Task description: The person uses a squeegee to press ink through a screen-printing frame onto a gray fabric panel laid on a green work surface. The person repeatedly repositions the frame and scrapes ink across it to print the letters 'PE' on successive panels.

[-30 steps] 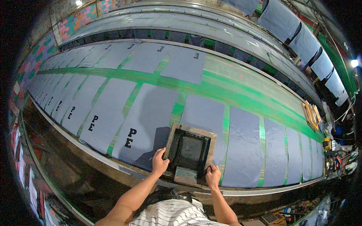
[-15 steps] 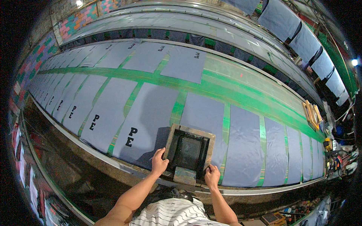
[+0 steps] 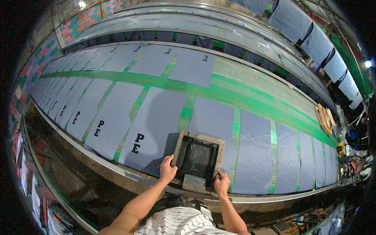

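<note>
left hand (image 3: 167,170) and right hand (image 3: 221,182) clamped on near corners of wooden printing screen frame (image 3: 198,158); frame flat on grey fabric panel (image 3: 213,125), long green table (image 3: 250,92), beside lettered panel (image 3: 154,125).

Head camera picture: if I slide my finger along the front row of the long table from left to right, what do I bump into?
Grey cloth panels with black letters → left hand → wooden printing frame → right hand → plain grey cloth panels → stacked wooden frames at the far right end.
</note>
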{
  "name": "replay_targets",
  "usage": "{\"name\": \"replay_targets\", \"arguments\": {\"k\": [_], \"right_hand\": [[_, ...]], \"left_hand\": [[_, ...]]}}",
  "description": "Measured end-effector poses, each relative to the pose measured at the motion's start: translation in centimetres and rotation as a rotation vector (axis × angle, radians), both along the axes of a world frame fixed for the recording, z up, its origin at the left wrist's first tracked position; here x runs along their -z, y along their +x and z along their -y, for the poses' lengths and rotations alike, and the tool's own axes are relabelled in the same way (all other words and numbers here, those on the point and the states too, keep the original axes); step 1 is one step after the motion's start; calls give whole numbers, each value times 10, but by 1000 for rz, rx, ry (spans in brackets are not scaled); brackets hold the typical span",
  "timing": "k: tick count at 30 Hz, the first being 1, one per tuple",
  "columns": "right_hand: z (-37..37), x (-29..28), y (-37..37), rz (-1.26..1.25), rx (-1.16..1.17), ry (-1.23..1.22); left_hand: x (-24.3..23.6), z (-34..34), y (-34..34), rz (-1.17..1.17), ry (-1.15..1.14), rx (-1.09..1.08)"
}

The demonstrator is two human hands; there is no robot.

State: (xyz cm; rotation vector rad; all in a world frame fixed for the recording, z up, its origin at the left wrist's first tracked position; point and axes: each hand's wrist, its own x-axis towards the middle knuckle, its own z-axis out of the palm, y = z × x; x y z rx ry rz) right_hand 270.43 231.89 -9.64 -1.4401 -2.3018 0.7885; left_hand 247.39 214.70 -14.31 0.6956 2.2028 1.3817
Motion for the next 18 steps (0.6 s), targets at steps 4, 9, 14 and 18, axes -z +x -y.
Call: {"name": "replay_targets", "arguments": {"k": [4, 9, 14, 18], "right_hand": [[-3, 7, 4, 18, -6, -3], [-4, 3, 11, 0, -108, 66], [39, -53, -6, -181, -629, 79], [59, -75, -21, 137, -879, 217]], "left_hand": [[-4, 0, 1, -7, -11, 18], [12, -1, -4, -77, -64, 65], [1, -1, -2, -75, -83, 35], [2, -2, -2, -54, -60, 41]]}}
